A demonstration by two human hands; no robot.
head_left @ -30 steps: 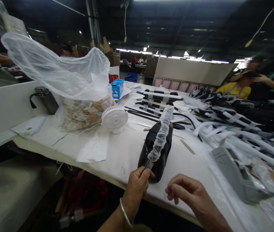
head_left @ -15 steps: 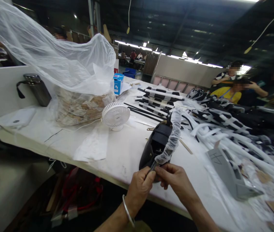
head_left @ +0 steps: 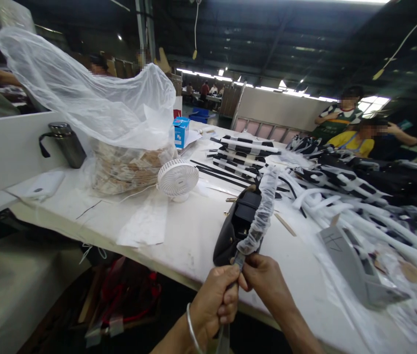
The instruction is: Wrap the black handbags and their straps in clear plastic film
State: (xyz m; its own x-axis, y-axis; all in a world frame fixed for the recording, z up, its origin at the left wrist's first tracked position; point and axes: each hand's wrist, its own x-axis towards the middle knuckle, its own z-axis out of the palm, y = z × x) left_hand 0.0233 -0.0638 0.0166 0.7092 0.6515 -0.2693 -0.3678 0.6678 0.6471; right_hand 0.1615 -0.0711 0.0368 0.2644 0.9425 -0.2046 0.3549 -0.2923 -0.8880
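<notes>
A black bag lies on the white table near its front edge. A strap sheathed in bunched white wrapping arches from the bag toward me. My left hand, with a metal bangle on the wrist, is closed around the strap's bare lower end. My right hand pinches the same strap just beside it, right under the edge of the wrapping.
A small white fan, a large clear plastic bag of tan pieces, a dark metal flask and a blue box stand to the left. Wrapped black and white straps and a grey tray fill the right. People sit behind.
My right hand came in from the right and took hold of the strap next to my left hand. The strap end slid further through my left fist.
</notes>
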